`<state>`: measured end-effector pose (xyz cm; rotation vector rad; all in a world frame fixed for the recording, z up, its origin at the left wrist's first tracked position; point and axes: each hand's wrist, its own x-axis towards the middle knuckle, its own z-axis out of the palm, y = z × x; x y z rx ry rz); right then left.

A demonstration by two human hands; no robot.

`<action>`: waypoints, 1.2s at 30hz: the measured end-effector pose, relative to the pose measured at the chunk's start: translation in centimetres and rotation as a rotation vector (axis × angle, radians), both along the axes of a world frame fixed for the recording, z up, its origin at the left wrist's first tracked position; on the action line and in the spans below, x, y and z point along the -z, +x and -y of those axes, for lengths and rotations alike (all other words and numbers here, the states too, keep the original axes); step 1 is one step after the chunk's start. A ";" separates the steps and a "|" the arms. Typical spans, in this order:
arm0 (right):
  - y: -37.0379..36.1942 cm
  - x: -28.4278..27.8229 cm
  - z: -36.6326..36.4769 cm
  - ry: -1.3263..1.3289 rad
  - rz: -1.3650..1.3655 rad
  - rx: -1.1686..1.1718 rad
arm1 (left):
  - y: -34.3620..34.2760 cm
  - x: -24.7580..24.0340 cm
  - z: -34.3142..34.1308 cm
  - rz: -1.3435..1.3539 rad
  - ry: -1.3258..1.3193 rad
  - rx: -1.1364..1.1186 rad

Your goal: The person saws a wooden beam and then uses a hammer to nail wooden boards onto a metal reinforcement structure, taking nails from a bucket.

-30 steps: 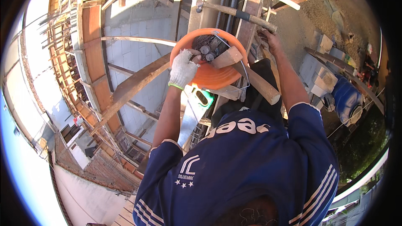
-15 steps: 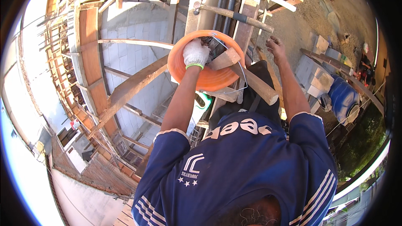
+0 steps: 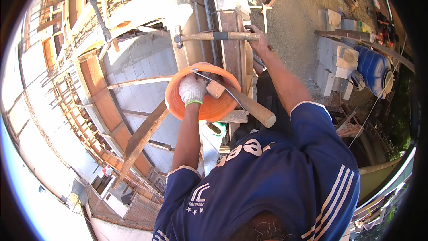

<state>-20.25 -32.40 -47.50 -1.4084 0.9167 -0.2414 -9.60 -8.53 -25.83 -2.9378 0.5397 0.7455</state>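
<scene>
My left hand (image 3: 192, 90), in a white knitted glove with a green cuff, reaches into an orange bucket (image 3: 227, 110). Its fingers are hidden against dark contents, so what they hold cannot be made out. Beside it a square-ended wood piece (image 3: 215, 89) and a thick round wooden handle (image 3: 257, 108) stick up, the handle leaning over the rim. Beyond the bucket lies a hammer (image 3: 227, 36), its metal head to the left and a dark band round its wooden handle. My bare right hand (image 3: 257, 40) closes on the handle's right end.
Upright timber formwork (image 3: 231, 44) and metal pipes (image 3: 206, 13) stand just past the bucket. A slanting plank (image 3: 145, 140) runs down at left beside a pale block wall (image 3: 133, 71). Far below right are stacked light blocks (image 3: 327, 60) and a blue barrel (image 3: 372, 69).
My right hand has moved from open air onto the end of the hammer's handle. The view has shifted; my left hand stays inside the bucket.
</scene>
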 end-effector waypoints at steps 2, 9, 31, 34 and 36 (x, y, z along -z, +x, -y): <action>0.9 -2.0 -0.1 0.274 0.059 0.122 | -0.1 0.1 -1.5 0.014 0.024 0.046; -1.2 -2.2 1.5 0.490 0.291 0.233 | 0.0 -4.7 -4.8 -0.025 -0.032 0.030; -3.5 -2.5 4.1 -0.154 0.172 -0.026 | 7.9 3.8 29.0 -0.564 -0.442 0.704; -3.2 -5.0 5.5 -0.294 0.139 -0.072 | 9.9 9.4 29.5 -0.294 -0.285 1.045; -3.6 -4.9 5.7 -0.336 0.114 -0.078 | 9.3 9.2 30.4 -0.204 -0.229 1.202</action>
